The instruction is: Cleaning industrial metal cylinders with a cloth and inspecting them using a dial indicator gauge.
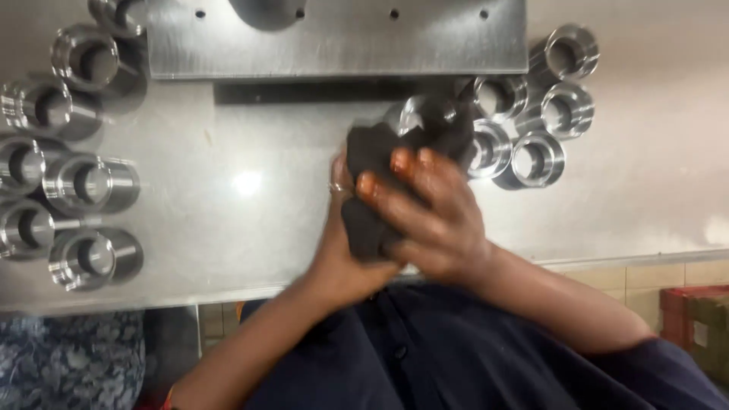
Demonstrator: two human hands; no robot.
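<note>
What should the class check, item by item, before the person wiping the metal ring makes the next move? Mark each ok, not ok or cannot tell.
1. Dark cloth gripped by both hands: ok; left hand below, right hand over it.
2. Metal ring wrapped in the cloth: ok, its top shows.
3. Ring wiped clean: cannot tell, mostly covered.
4. Rings on the right standing apart from the hands: not ok, the nearest sits beside the cloth.
5. Rings on the left out of the way: ok.
6. Table has bare space ahead: ok.
</note>
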